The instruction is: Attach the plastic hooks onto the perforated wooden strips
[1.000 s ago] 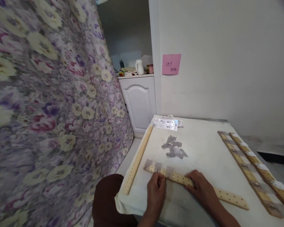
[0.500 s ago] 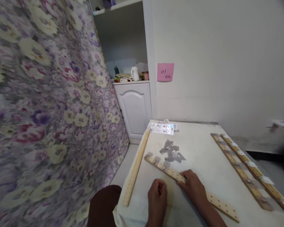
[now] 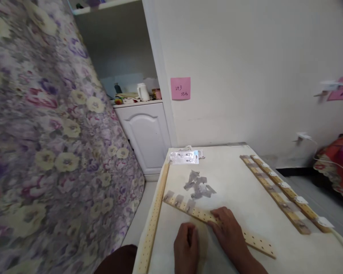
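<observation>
A light wooden strip with rows of holes (image 3: 198, 214) lies slantwise on the table. My right hand (image 3: 227, 230) is closed around its middle, thumb on the near edge and fingers over the far one. Near the strip's left end, several small clear tags with metal bits (image 3: 177, 201) are attached. My left hand (image 3: 185, 243) rests just below the strip, apart from it, with fingers curled into a loose fist; whether something small is inside is hidden. Beyond the strip lies a loose pile of grey, see-through tags (image 3: 198, 186).
Another perforated wooden strip (image 3: 154, 220) runs along the table's left edge. A clear blister pack (image 3: 184, 157) lies at the far left corner. On the right are two strips bearing tags, one with clear (image 3: 274, 192) and one with white (image 3: 290, 194). A flowered curtain (image 3: 60, 152) hangs left.
The view has swung to the right, so the table's contents appear shifted left. My right hand keeps its grip on the strip, and my left hand stays curled beside it.
</observation>
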Tool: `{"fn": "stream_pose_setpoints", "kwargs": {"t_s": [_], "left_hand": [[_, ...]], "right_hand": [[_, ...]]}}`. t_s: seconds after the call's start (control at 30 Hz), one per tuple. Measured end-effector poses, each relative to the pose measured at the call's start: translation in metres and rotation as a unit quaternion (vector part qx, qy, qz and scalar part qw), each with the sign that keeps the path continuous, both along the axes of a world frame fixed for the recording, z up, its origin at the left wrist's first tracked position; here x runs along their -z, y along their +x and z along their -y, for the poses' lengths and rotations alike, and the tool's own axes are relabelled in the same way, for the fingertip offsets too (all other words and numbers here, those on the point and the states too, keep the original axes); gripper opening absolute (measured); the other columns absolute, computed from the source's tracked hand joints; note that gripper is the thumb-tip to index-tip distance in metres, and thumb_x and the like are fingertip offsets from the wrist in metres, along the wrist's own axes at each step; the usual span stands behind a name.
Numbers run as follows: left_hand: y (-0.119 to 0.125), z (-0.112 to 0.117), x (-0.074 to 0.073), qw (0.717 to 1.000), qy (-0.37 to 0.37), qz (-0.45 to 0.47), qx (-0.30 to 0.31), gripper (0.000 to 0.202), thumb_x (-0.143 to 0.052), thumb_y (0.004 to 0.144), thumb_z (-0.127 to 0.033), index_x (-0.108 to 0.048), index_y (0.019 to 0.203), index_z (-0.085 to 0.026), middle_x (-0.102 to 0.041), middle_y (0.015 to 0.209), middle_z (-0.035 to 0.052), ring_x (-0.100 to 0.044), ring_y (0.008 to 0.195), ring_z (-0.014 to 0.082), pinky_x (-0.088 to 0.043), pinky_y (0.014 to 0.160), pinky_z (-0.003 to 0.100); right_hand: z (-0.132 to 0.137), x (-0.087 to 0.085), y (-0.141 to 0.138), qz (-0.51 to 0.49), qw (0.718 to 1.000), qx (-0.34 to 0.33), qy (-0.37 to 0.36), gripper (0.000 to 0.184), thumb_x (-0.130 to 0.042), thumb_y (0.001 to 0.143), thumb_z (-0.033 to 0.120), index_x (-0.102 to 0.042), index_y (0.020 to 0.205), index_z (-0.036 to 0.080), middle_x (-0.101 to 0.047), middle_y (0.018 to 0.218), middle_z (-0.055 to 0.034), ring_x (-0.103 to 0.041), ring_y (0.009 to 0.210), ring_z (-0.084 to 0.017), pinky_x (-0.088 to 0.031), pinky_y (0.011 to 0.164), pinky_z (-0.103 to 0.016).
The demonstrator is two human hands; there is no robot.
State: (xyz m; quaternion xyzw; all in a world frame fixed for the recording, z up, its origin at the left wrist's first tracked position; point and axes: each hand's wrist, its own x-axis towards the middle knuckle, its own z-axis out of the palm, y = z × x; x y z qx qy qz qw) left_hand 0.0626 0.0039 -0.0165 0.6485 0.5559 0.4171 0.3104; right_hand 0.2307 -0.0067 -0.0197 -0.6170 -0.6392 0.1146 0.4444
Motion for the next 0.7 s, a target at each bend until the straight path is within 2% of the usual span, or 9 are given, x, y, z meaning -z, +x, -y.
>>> {"fn": "stream_pose_setpoints", "kwargs": {"t_s": [0.1,0.13,0.2,0.23,0.27,0.33,0.47,0.57,0.7], "left_hand": [[-0.001,-0.022,-0.026,0.996,0.053,-0.07,-0.001,0.017,-0.044,0.088,-0.031,-0.058,0.088,-0.022,-0.06,0.079,0.0006,-0.057,0.072,0.0168,-0.044,0.067,0.026],[0.0,-0.032,-0.036,0.991,0.078,-0.107,-0.002,0.019,-0.041,0.09,-0.03,-0.058,0.089,-0.022,-0.061,0.083,0.0018,-0.058,0.075,0.017,-0.044,0.07,0.026],[0.003,-0.056,-0.051,0.968,0.103,-0.228,0.015,0.022,-0.037,0.09,-0.024,-0.059,0.093,-0.021,-0.062,0.092,0.0042,-0.058,0.086,0.0176,-0.044,0.076,0.026],[0.006,-0.069,-0.057,0.946,0.099,-0.306,0.036,0.023,-0.036,0.09,-0.021,-0.059,0.095,-0.022,-0.062,0.095,0.0046,-0.058,0.091,0.0178,-0.043,0.079,0.026],[0.009,-0.081,-0.06,0.938,0.095,-0.332,0.045,0.023,-0.038,0.088,-0.019,-0.06,0.093,-0.021,-0.062,0.094,0.005,-0.057,0.092,0.0182,-0.042,0.08,0.027],[0.017,-0.102,-0.06,0.925,0.085,-0.366,0.054,0.021,-0.043,0.084,-0.015,-0.062,0.091,-0.02,-0.063,0.093,0.0059,-0.056,0.094,0.0199,-0.041,0.081,0.028],[0.03,-0.128,-0.049,0.904,0.05,-0.418,0.067,0.019,-0.049,0.077,-0.011,-0.066,0.079,-0.018,-0.065,0.085,0.0082,-0.059,0.088,0.0224,-0.041,0.075,0.03],[0.035,-0.136,-0.043,0.895,0.034,-0.438,0.071,0.022,-0.047,0.077,-0.01,-0.067,0.075,-0.018,-0.067,0.083,0.0098,-0.06,0.085,0.0225,-0.04,0.071,0.03],[0.038,-0.14,-0.045,0.896,0.038,-0.435,0.075,0.022,-0.046,0.078,-0.01,-0.067,0.073,-0.018,-0.066,0.083,0.0094,-0.06,0.084,0.0218,-0.039,0.069,0.029]], "right_hand": [[0.021,0.008,-0.011,-0.023,0.997,-0.074,-0.03,0.013,-0.048,0.088,0.029,-0.061,0.088,0.023,-0.063,0.077,-0.001,-0.059,0.069,-0.015,-0.045,0.066,-0.024],[0.026,0.013,-0.016,-0.018,0.993,-0.103,-0.045,0.014,-0.049,0.088,0.028,-0.061,0.084,0.023,-0.065,0.075,-0.0006,-0.06,0.069,-0.014,-0.044,0.065,-0.023],[0.031,0.022,-0.026,-0.01,0.986,-0.146,-0.081,0.012,-0.052,0.083,0.025,-0.062,0.078,0.022,-0.067,0.072,-0.0001,-0.062,0.066,-0.014,-0.043,0.062,-0.021],[0.031,0.025,-0.03,-0.008,0.982,-0.162,-0.098,0.01,-0.054,0.081,0.024,-0.063,0.075,0.022,-0.068,0.072,0.0,-0.063,0.065,-0.014,-0.043,0.061,-0.021],[0.031,0.027,-0.033,-0.01,0.98,-0.163,-0.111,0.009,-0.055,0.079,0.022,-0.063,0.075,0.021,-0.069,0.072,0.0,-0.063,0.066,-0.013,-0.042,0.062,-0.02],[0.028,0.027,-0.034,-0.018,0.979,-0.154,-0.133,0.008,-0.056,0.077,0.02,-0.064,0.075,0.021,-0.07,0.073,0.0,-0.063,0.067,-0.013,-0.043,0.063,-0.02],[0.025,0.019,-0.031,-0.031,0.976,-0.157,-0.146,0.011,-0.054,0.075,0.016,-0.065,0.075,0.021,-0.07,0.075,-0.0001,-0.064,0.07,-0.013,-0.043,0.065,-0.018],[0.026,0.018,-0.03,-0.033,0.975,-0.162,-0.147,0.013,-0.054,0.075,0.015,-0.065,0.076,0.02,-0.071,0.077,-0.0005,-0.064,0.072,-0.013,-0.043,0.066,-0.018],[0.025,0.02,-0.03,-0.029,0.974,-0.166,-0.152,0.013,-0.055,0.074,0.014,-0.066,0.078,0.02,-0.071,0.079,-0.0011,-0.065,0.074,-0.013,-0.043,0.068,-0.019]]}}
